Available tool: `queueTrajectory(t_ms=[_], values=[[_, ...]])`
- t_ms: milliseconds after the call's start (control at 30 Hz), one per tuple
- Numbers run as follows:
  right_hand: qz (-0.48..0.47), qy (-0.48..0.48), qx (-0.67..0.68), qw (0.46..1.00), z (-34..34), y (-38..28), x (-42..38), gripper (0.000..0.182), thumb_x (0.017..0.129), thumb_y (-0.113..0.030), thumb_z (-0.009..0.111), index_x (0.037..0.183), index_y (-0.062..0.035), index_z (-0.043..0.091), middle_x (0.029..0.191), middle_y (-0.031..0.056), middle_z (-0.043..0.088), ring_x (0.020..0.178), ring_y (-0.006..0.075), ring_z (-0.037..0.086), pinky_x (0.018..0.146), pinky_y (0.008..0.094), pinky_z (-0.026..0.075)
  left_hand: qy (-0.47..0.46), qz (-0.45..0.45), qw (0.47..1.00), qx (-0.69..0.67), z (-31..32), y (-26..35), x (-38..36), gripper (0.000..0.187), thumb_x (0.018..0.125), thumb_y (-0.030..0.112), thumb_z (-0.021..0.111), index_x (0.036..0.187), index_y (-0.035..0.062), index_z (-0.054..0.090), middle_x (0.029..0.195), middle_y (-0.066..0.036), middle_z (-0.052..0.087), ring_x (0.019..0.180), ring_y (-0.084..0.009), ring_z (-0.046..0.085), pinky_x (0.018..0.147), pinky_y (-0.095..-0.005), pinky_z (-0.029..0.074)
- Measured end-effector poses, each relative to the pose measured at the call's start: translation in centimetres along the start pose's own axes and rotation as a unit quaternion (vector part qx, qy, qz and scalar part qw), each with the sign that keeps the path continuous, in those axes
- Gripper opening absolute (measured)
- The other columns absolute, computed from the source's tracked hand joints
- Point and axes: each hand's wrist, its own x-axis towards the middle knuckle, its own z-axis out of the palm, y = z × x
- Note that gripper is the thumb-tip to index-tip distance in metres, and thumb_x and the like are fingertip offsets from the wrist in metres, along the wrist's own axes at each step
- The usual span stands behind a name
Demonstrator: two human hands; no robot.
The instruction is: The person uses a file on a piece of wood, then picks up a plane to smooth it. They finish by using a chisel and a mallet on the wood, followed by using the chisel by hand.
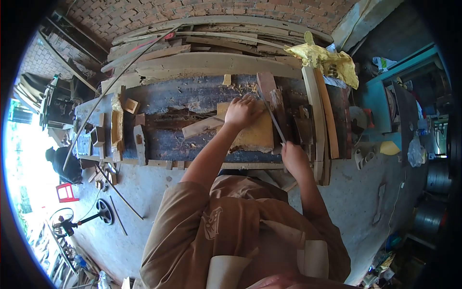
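Note:
My left hand (241, 112) presses on a light, yellowish wood board (252, 135) lying on the dark workbench (168, 106); its fingers are bent over the board's upper part, and whether they grip anything is hard to tell. My right hand (293, 156) is closed round the near end of a long, thin metal tool (273, 116), perhaps a saw or file. The tool slants up and left along the board's right edge. A reddish wood block (265, 84) lies beyond the tool's far end. A loose wood piece (202, 127) touches the board's left side.
Long planks (314, 111) lie across the bench at right, near a yellow sack (327, 61). Wood offcuts (139, 144) are scattered at left. More boards (207, 61) are stacked against the brick wall. A red stool (67, 192) stands on the floor at left.

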Motion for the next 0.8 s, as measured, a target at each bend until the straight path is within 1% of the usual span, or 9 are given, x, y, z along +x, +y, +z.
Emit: queueTrajectory(t_ms=[133, 233, 300, 367, 433, 533, 633, 733, 800], values=[[-0.032, -0.001, 0.014, 0.999, 0.7, -2.0, 6.5, 0.026, 0.084, -0.02, 0.042, 0.08, -0.0004, 0.058, 0.078, 0.0219, 0.06, 0.077, 0.0371, 0.059, 0.068, 0.0439, 0.047, 0.021, 0.03, 0.999, 0.024, 0.5, -0.1, -0.1, 0.046, 0.078, 0.038, 0.054, 0.107, 0.0029, 0.055, 0.114, -0.01, 0.055, 0.115, -0.0206, 0.044, 0.095, -0.041, 0.032], [-0.037, 0.001, -0.003, 0.999, 1.4, -2.5, 9.7, 0.026, 0.083, -0.019, 0.042, 0.079, -0.0007, 0.06, 0.079, 0.0216, 0.06, 0.078, 0.037, 0.059, 0.069, 0.0433, 0.047, 0.016, 0.015, 0.999, 0.039, 0.4, -0.1, -0.1, 0.046, 0.078, 0.039, 0.055, 0.107, 0.0037, 0.055, 0.115, -0.01, 0.054, 0.115, -0.0204, 0.045, 0.095, -0.0423, 0.031], [-0.063, -0.005, -0.002, 0.998, 1.6, -2.6, 9.9, 0.027, 0.084, -0.022, 0.043, 0.084, 0.0022, 0.055, 0.078, 0.0244, 0.058, 0.077, 0.0395, 0.057, 0.068, 0.0453, 0.046, 0.005, 0.01, 0.999, 0.036, 0.2, -0.1, -0.2, 0.046, 0.078, 0.039, 0.054, 0.108, 0.0042, 0.055, 0.116, -0.009, 0.054, 0.115, -0.0204, 0.045, 0.095, -0.0425, 0.031], [-0.05, 0.01, 0.006, 0.999, 1.8, -2.2, 8.3, 0.027, 0.085, -0.021, 0.041, 0.083, 0.0013, 0.056, 0.078, 0.023, 0.059, 0.077, 0.0384, 0.058, 0.068, 0.0446, 0.047, 0.003, 0.0, 0.999, 0.032, 0.1, -0.1, 0.0, 0.046, 0.078, 0.04, 0.054, 0.108, 0.0048, 0.055, 0.117, -0.009, 0.053, 0.115, -0.0204, 0.044, 0.096, -0.0427, 0.031], [-0.047, 0.018, 0.012, 0.999, 1.9, -2.0, 7.0, 0.027, 0.085, -0.02, 0.04, 0.082, 0.0003, 0.057, 0.077, 0.0217, 0.06, 0.076, 0.0373, 0.059, 0.068, 0.0438, 0.047, -0.022, 0.09, 0.995, 0.027, 0.2, -0.3, -0.4, 0.048, 0.078, 0.041, 0.054, 0.11, 0.0056, 0.054, 0.118, -0.008, 0.052, 0.116, -0.0207, 0.043, 0.096, -0.0429, 0.031], [-0.029, 0.015, 0.004, 0.999, 1.9, -2.4, 6.7, 0.028, 0.086, -0.021, 0.039, 0.081, 0.0005, 0.056, 0.076, 0.0227, 0.06, 0.074, 0.0377, 0.059, 0.067, 0.0445, 0.047, -0.005, 0.098, 0.995, 0.035, 0.0, -0.1, -0.7, 0.048, 0.078, 0.041, 0.054, 0.111, 0.0057, 0.053, 0.117, -0.009, 0.052, 0.117, -0.0213, 0.042, 0.096, -0.0427, 0.031], [-0.036, 0.027, 0.002, 0.999, 2.5, -2.4, 7.8, 0.028, 0.086, -0.02, 0.039, 0.079, 0.0018, 0.055, 0.075, 0.0242, 0.058, 0.073, 0.0391, 0.057, 0.066, 0.0447, 0.047, 0.014, 0.089, 0.996, 0.018, 0.4, -0.5, -0.4, 0.048, 0.078, 0.04, 0.054, 0.111, 0.0052, 0.052, 0.117, -0.01, 0.052, 0.117, -0.0216, 0.042, 0.096, -0.0429, 0.032], [-0.035, 0.013, -0.023, 0.999, 2.5, -2.6, 8.4, 0.026, 0.084, -0.019, 0.04, 0.082, 0.0009, 0.056, 0.079, 0.0223, 0.06, 0.076, 0.0373, 0.059, 0.068, 0.0447, 0.047, 0.027, 0.089, 0.996, 0.013, 0.7, -0.9, -0.2, 0.049, 0.078, 0.04, 0.054, 0.112, 0.0049, 0.052, 0.118, -0.011, 0.052, 0.117, -0.0219, 0.042, 0.096, -0.043, 0.032], [-0.03, 0.027, -0.02, 0.999, 2.9, -2.8, 8.7, 0.027, 0.085, -0.02, 0.039, 0.081, 0.0014, 0.055, 0.077, 0.023, 0.06, 0.075, 0.038, 0.059, 0.067, 0.0444, 0.048, 0.022, 0.09, 0.995, 0.018, 0.7, -0.9, -0.2, 0.049, 0.079, 0.042, 0.052, 0.111, 0.0045, 0.052, 0.119, -0.011, 0.05, 0.117, -0.0218, 0.042, 0.097, -0.0422, 0.031]])
